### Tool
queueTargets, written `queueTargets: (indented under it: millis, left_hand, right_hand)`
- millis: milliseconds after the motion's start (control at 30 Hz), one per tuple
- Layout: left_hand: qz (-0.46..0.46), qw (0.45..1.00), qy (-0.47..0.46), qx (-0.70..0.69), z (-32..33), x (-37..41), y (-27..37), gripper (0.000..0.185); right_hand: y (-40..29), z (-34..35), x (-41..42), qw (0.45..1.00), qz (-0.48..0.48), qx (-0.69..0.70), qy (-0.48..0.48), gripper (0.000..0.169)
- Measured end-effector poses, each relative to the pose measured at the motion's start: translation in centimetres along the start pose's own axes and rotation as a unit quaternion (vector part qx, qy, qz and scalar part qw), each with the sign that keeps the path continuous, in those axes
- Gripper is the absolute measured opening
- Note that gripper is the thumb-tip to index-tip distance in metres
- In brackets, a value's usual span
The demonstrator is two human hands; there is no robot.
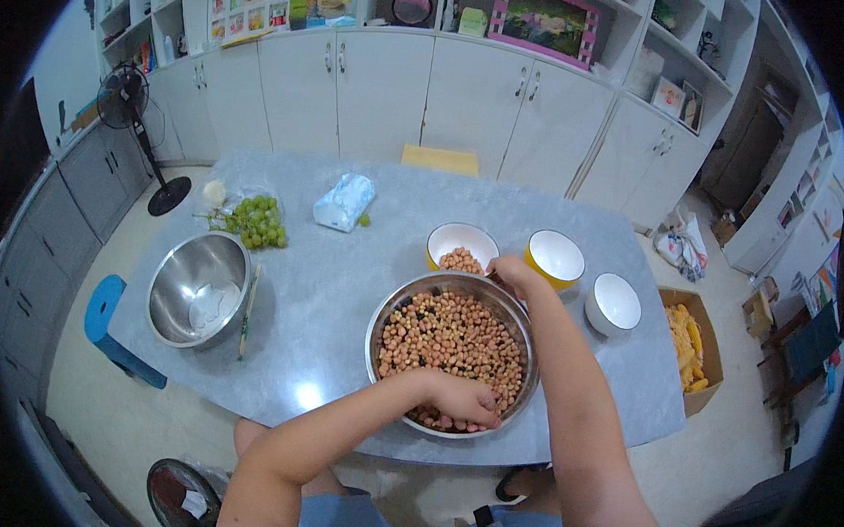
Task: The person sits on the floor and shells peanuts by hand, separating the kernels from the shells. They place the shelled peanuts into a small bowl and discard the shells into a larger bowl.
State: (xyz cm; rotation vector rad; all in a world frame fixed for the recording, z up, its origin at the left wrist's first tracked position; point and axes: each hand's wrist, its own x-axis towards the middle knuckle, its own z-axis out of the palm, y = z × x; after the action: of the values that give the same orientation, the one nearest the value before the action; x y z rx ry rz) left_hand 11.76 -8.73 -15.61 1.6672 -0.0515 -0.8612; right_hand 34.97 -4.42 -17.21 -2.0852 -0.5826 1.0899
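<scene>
A wide stainless steel basin [372, 352] near the table's front edge holds pinkish shelled peanuts [454, 334] mixed with small dark pieces. My left hand [462, 401] reaches into its near side, fingers curled down among the peanuts; whether any are inside the fingers is hidden. At the far right rim, my right hand [513, 275] grips the basin's edge, its fingers partly hidden. Just beyond the basin stands a yellow bowl with a white inside [458, 233], partly filled with peanuts. Another yellow bowl [556, 258] and a white bowl [614, 305] stand to the right, both without visible contents.
Leftward on the grey table [310, 280] are a second steel basin [167, 282], a thin stick [249, 313], green grapes [256, 219] and a tissue pack [344, 201]. A blue stool [106, 312] and a carton of corn [703, 392] flank the table.
</scene>
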Motion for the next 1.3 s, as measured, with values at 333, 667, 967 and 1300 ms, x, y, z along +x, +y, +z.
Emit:
queueTargets:
  millis: [333, 667, 967, 1300]
  left_hand:
    - [0.060, 0.975, 0.205, -0.065, -2.6, -1.1, 0.8, 0.034]
    - [0.375, 0.552, 0.425, -0.612, -14.4, 3.4, -1.6, 0.017]
    - [0.333, 0.521, 0.462, -0.636, -16.0, 3.5, -0.3, 0.058]
    - [0.434, 0.553, 0.343, -0.623, -13.3, 0.5, 1.9, 0.090]
  right_hand:
    - [0.6, 0.4, -0.8, 0.886, -0.302, 0.160, 0.312, 0.025]
    - [2.0, 3.8, -3.3, 0.791, -0.389, 0.361, 0.304, 0.012]
    - [2.7, 4.2, -3.4, 0.845, -0.359, 0.156, 0.365, 0.029]
    - [2.3, 4.1, -3.9, 0.850, -0.366, 0.131, 0.356, 0.030]
